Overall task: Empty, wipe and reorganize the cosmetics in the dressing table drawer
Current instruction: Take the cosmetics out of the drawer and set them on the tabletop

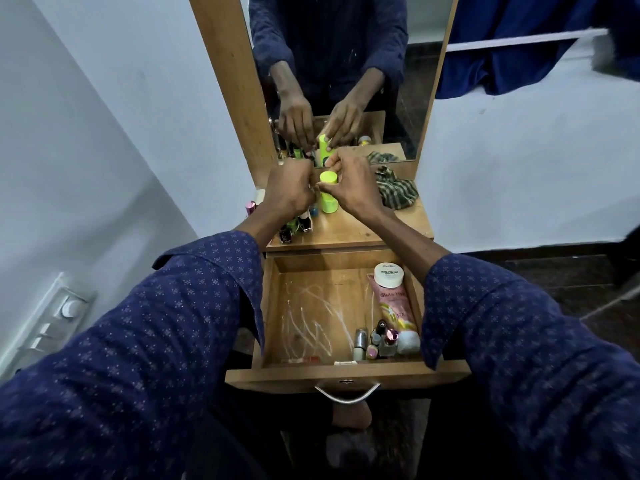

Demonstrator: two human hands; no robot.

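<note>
Both hands work above the dressing table top (349,226), in front of the mirror (346,64); the right hand (353,183) has its fingers and thumb curled round the neon yellow-green bottle (328,192), which stands upright on the top; the left hand (289,192) is bunched into a fist just beside that bottle, fingertips drawn together (whether it pinches something small there cannot be told). A row of nail polish bottles (298,223) stands along the left edge of the top, partly under the left wrist; a checked cloth (394,188) lies crumpled on the right side, near the mirror. Below, the drawer (346,374) is pulled out; at its right side lie a white jar (388,274) marked nail polish, a pink tube (394,306) and a cluster of small bottles (375,341); whitish streaks (311,317) mark its bare floor.
</note>
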